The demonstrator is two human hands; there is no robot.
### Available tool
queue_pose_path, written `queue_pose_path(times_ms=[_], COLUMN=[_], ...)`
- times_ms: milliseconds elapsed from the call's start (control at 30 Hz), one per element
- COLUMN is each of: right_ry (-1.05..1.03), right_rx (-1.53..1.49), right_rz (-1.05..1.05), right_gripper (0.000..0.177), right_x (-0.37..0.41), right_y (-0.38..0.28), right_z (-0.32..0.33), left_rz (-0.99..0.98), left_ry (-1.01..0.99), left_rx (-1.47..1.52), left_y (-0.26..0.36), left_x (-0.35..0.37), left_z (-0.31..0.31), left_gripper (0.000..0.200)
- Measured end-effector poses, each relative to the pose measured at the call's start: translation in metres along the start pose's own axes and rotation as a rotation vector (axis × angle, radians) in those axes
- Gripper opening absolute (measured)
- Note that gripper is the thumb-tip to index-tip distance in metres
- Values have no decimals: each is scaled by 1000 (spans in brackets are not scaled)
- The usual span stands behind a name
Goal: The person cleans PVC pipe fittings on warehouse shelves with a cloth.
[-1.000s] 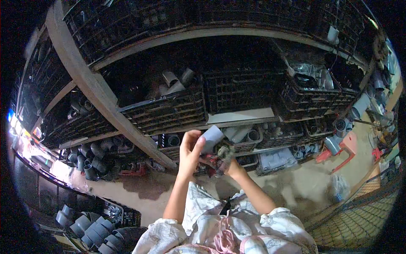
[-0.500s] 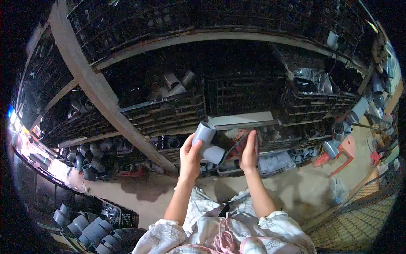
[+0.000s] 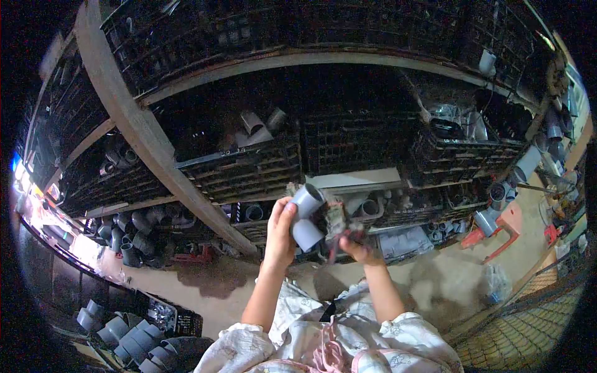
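Note:
My left hand point(image 3: 281, 233) is wrapped around a grey plastic pipe fitting point(image 3: 306, 202), its thumb pressed on the near side. One round opening of the fitting faces up and right; a second stub points down and right. Beside it, my right hand point(image 3: 362, 248) grips a rumpled, dirty rag point(image 3: 337, 221) with reddish and greenish patches. The rag hangs close to the fitting's right side and is smeared by motion, as are the right fingertips.
Black crates point(image 3: 242, 168) on shelves ahead hold grey fittings. More grey fittings point(image 3: 134, 336) are stacked at lower left. A red plastic stool point(image 3: 510, 227) stands on the floor point(image 3: 429, 280) at right, near a clear plastic bag point(image 3: 496, 283).
The right hand has turned and moved down slightly, the rag now bunched and blurred beside the fitting. The left hand has rotated the fitting, so its upper opening tilts more to the right.

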State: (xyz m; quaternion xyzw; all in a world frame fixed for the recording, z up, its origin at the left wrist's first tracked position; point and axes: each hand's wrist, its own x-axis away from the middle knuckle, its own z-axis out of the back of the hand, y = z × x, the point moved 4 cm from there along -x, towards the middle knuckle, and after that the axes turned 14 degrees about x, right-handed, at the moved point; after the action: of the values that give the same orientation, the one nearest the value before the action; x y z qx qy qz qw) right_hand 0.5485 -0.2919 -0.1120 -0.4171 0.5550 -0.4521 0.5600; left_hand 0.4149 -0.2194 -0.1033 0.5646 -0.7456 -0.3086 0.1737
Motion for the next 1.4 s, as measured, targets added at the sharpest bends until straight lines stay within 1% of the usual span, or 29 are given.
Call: queue_pose_path(times_ms=[67, 100, 133, 167, 233, 300, 367, 467, 533, 633, 700, 833, 967, 1033, 1133, 1267, 1333, 1400], right_ry=[-147, -268, -390, -285, -198, -76, 112, 378, 443, 465, 456, 435, 349, 287, 168, 9, -7, 18], right_rx=[212, 317, 422, 549, 571, 417, 185, -146, -244, -299, -315, -322, -275, -218, -81, 96, 110, 58], right_rz=[-29, -66, -104, 99, 171, 118, 79, 87, 102, 108, 106, 99, 81, 68, 39, 1, -15, -39], right_gripper=[31, 29, 28, 28, 28, 28, 28, 28, 28, 28, 28, 29, 29, 29, 29, 29, 29, 29], right_x=[1, 2, 4, 7, 17, 22, 21, 8, 4, 9, 12, 4, -3, -1, 5, 14, 16, 12], right_y=[-15, -9, 0, 7, 9, 12, 18, 26, 27, 28, 28, 30, 27, 27, 24, 27, 30, 39], right_z=[3, 11, 18, 26, 39, 50, 59, 71, 73, 71, 67, 58, 50, 46, 42, 38, 33, 26], left_rz=[-33, -49, -13, 23, 46, 68, 89, 148, 142, 106, 104, 117, 126, 130, 132, 186, 222, 199], left_ry=[51, 76, 102, 129, 110, 100, 97, 42, 12, -15, -48, -28, -18, -53, -25, -40, -64, -85], left_rx=[-38, -67, -62, -57, -23, 19, 69, 133, 131, 88, 63, 81, 75, 77, 91, 114, 109, 104], left_y=[4, 3, 3, 2, -3, -5, -7, -12, -9, -4, -1, -3, -6, -7, -8, -11, -11, -13], left_x=[-3, -5, -5, -4, -6, -5, -1, 0, 1, 4, 5, 6, 7, 6, 6, 8, 9, 9], left_z=[4, 10, 15, 18, 22, 21, 14, 9, 4, -1, -3, -3, -1, -1, 1, 1, -1, -3], left_gripper=[27, 31, 35, 39, 39, 38, 37, 40, 41, 42, 42, 42, 40, 40, 41, 40, 39, 38])
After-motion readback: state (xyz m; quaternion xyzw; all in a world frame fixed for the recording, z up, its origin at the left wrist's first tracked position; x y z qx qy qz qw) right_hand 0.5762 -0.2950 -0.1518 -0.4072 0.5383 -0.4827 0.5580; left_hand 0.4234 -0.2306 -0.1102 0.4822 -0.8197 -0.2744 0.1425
